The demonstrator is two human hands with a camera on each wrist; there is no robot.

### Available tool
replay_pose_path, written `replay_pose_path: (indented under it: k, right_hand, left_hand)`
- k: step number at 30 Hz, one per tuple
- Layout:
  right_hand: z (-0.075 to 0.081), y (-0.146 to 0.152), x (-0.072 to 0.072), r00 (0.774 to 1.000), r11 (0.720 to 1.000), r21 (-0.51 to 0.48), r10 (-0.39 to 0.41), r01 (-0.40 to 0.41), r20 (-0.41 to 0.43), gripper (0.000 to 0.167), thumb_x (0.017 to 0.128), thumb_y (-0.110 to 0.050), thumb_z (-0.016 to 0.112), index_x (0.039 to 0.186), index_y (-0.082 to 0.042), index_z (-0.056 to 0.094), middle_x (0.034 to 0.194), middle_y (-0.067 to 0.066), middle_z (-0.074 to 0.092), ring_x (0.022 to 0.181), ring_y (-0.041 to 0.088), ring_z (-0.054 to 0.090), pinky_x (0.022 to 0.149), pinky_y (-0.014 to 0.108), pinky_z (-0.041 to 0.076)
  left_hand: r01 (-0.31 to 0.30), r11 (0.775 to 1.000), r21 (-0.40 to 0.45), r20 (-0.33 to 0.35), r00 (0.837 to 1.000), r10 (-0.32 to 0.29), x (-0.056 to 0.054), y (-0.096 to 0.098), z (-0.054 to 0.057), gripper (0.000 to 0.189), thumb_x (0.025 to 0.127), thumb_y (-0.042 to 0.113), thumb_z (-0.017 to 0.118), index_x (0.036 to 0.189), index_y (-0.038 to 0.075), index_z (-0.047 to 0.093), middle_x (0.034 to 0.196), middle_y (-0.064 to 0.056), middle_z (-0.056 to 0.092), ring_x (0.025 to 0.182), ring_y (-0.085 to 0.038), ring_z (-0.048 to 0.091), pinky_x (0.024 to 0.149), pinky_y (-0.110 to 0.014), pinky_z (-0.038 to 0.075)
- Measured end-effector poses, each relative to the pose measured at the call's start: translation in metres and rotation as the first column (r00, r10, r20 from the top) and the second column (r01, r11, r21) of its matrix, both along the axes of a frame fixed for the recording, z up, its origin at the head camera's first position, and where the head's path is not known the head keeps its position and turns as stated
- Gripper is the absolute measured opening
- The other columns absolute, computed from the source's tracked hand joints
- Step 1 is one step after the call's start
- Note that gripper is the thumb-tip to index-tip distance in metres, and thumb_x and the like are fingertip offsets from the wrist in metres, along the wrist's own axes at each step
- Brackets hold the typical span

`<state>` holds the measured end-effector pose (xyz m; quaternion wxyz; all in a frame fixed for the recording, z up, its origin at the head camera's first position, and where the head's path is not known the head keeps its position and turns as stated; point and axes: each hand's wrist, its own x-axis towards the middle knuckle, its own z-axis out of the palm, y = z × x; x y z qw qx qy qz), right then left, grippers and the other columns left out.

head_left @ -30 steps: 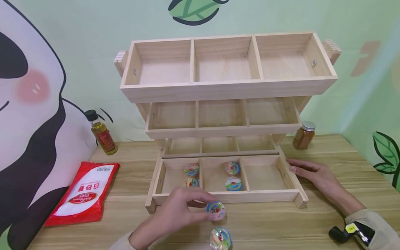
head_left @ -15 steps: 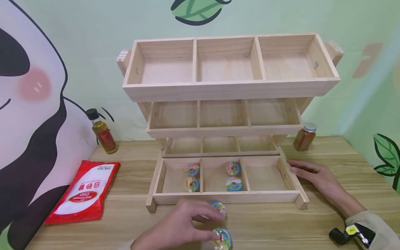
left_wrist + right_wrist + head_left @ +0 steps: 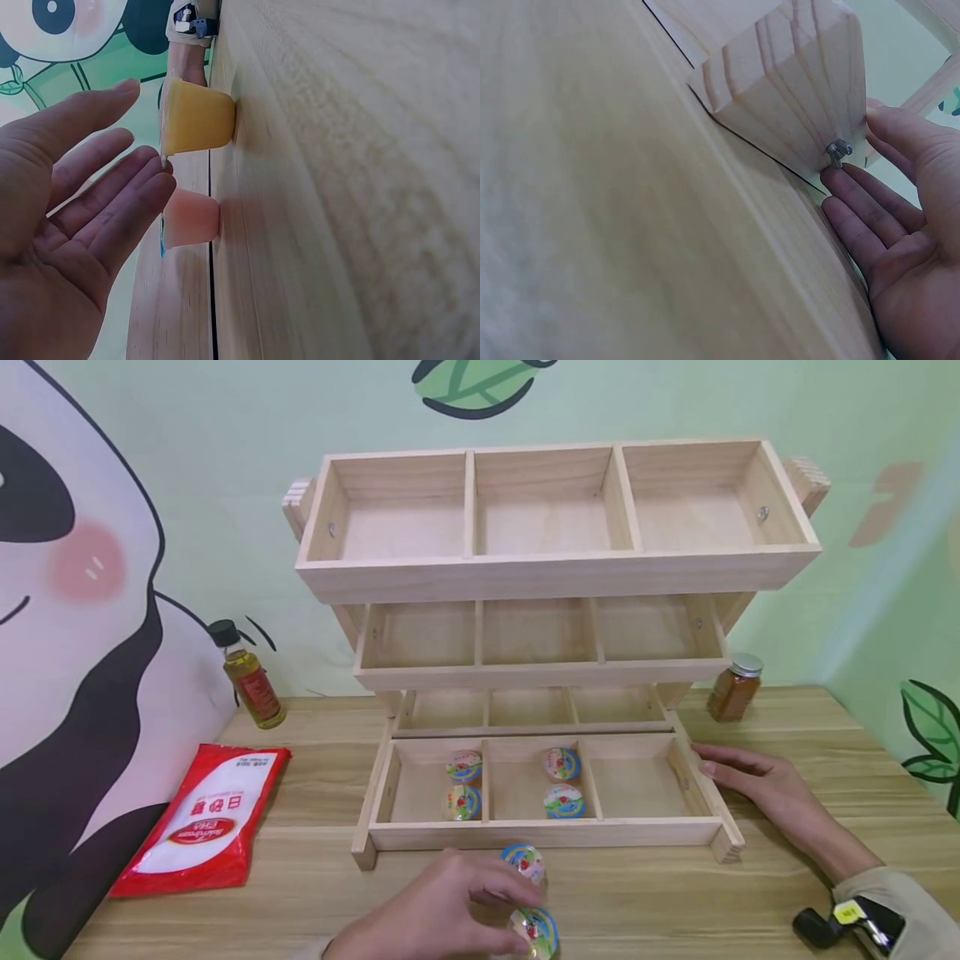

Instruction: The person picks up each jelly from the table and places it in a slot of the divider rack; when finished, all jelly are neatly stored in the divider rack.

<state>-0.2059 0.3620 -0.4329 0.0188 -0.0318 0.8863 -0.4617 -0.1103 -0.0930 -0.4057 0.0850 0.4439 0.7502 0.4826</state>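
Note:
Two jelly cups with printed foil lids stand on the table in front of the wooden tiered rack. My left hand (image 3: 442, 906) reaches over the nearer jelly cup (image 3: 538, 931), thumb and fingers spread at its lid. In the left wrist view that cup is the yellow jelly cup (image 3: 201, 118); the hand's fingers are relaxed, fingertips right by its lid. Beyond it is the pink jelly cup (image 3: 193, 219). My right hand (image 3: 765, 781) rests at the right side of the rack (image 3: 543, 835), fingertips by a wing nut (image 3: 838, 151) in the right wrist view.
Several jelly cups lie in the bottom tray's left and middle compartments, such as this jelly cup (image 3: 564, 802). A red-and-white bag (image 3: 198, 827) and an oil bottle (image 3: 255, 685) are at left. A spice jar (image 3: 735, 689) stands behind at right.
My left hand has let go of the farther jelly cup, which now stands in front of the rack, and moved toward the nearer one. The right hand stays at the rack's side.

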Motion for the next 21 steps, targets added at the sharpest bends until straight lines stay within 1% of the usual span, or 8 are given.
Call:
replay_pose_path:
  k: [2,6,8,11,13,18,21]
  right_hand:
    - [0.0003,-0.0001,0.0000,1.000,1.000,-0.001,-0.001,0.001,0.000,0.060,0.106,-0.050,0.064,0.151,-0.011,0.061,0.155,0.015,0.055,0.133,0.005,0.047,0.102,0.028,0.040]
    - [0.0003,0.0001,0.0005,1.000,1.000,0.005,-0.001,0.001,-0.007,0.059,0.105,-0.050,0.064,0.150,-0.012,0.062,0.153,0.013,0.056,0.132,0.003,0.047,0.103,0.030,0.041]
    - [0.0002,0.0003,0.0009,1.000,1.000,0.006,0.000,0.000,-0.013,0.057,0.106,-0.049,0.065,0.150,-0.013,0.062,0.152,0.011,0.058,0.131,0.001,0.047,0.102,0.028,0.040]
    - [-0.0001,0.0006,0.0011,1.000,1.000,0.000,0.002,-0.002,-0.018,0.057,0.106,-0.048,0.065,0.150,-0.012,0.062,0.150,0.005,0.060,0.129,-0.002,0.048,0.100,0.024,0.040]
    - [-0.0003,0.0008,0.0010,1.000,1.000,-0.007,0.003,-0.003,-0.018,0.056,0.106,-0.048,0.065,0.150,-0.013,0.062,0.149,0.003,0.060,0.128,-0.003,0.048,0.099,0.022,0.040]
    - [-0.0012,0.0014,-0.0002,1.000,1.000,-0.008,0.005,-0.005,-0.019,0.056,0.106,-0.047,0.065,0.150,-0.013,0.063,0.149,0.002,0.061,0.127,-0.004,0.048,0.097,0.018,0.040]
    - [-0.0015,0.0014,-0.0005,1.000,1.000,-0.016,0.007,-0.007,-0.023,0.056,0.105,-0.047,0.066,0.149,-0.013,0.063,0.146,-0.002,0.062,0.126,-0.006,0.048,0.094,0.012,0.040]
  left_hand:
    - [0.006,1.000,-0.010,-0.016,1.000,-0.006,-0.0001,0.0002,0.0001,0.028,0.090,0.005,0.086,0.117,0.006,0.080,0.119,-0.003,0.078,0.112,-0.005,0.068,0.089,-0.025,0.061]
    - [-0.005,0.998,-0.057,-0.052,0.999,0.002,-0.0001,-0.0001,0.0001,0.031,0.088,0.005,0.088,0.119,0.008,0.080,0.121,0.001,0.077,0.117,-0.005,0.066,0.094,-0.022,0.057]
    - [-0.007,0.996,-0.084,-0.051,0.999,0.003,0.0004,-0.0004,-0.0001,0.033,0.088,0.004,0.087,0.119,0.009,0.080,0.122,0.002,0.076,0.118,-0.004,0.065,0.095,-0.020,0.056]
    - [-0.002,0.994,-0.111,-0.031,1.000,-0.002,0.0010,-0.0006,-0.0006,0.033,0.088,0.003,0.087,0.120,0.008,0.080,0.124,0.002,0.076,0.119,-0.003,0.064,0.094,-0.019,0.056]
    - [0.008,0.994,-0.113,0.000,1.000,-0.008,0.0009,-0.0005,-0.0006,0.034,0.088,0.001,0.086,0.121,0.006,0.079,0.125,0.001,0.076,0.119,-0.003,0.064,0.093,-0.020,0.057]
    - [0.023,0.994,-0.110,0.061,0.998,-0.017,0.0007,-0.0008,-0.0002,0.037,0.088,0.000,0.086,0.124,0.005,0.078,0.127,-0.002,0.075,0.118,-0.003,0.064,0.091,-0.020,0.057]
    - [0.038,0.994,-0.104,0.087,0.996,-0.029,0.0010,-0.0016,-0.0004,0.039,0.088,-0.001,0.086,0.126,0.004,0.077,0.129,-0.002,0.074,0.116,-0.003,0.065,0.090,-0.020,0.058]
